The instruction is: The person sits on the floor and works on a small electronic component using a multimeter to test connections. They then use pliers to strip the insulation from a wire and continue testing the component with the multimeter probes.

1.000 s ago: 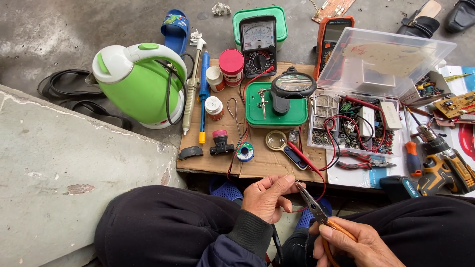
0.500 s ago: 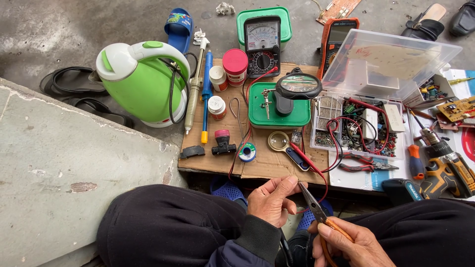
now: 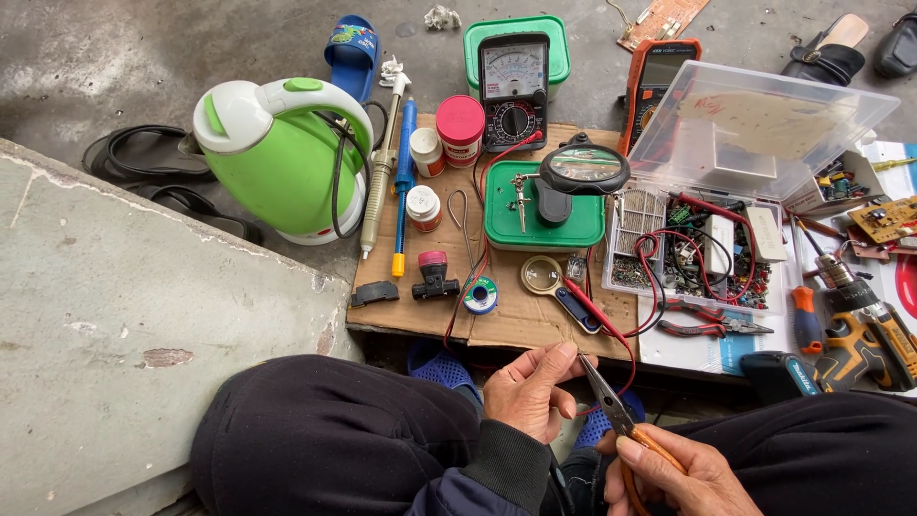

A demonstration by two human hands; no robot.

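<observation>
Our right hand (image 3: 673, 473) sits at the bottom of the view, fingers wrapped around the orange grips of the pliers (image 3: 611, 406), whose thin nose points up toward eleven o'clock. Our left hand (image 3: 530, 392) is just beside it at nine o'clock, thumb and fingertips pinched together right at the plier tips; whatever small piece they hold is too tiny to make out. A red wire (image 3: 611, 330) runs from near the tips up toward twelve o'clock, onto the cardboard sheet (image 3: 516, 315).

Judging by this, we are mid-way through fine work on a lead or small part: the grip is set, but nothing looks joined yet. The solder reel (image 3: 480, 294) and magnifying glass (image 3: 543, 275) lie untouched at twelve o'clock, and the green kettle (image 3: 277, 158) stands well apart at ten o'clock. The meter (image 3: 514, 86) is farther up, and the clear parts box (image 3: 755, 143) lies open at two o'clock.
</observation>
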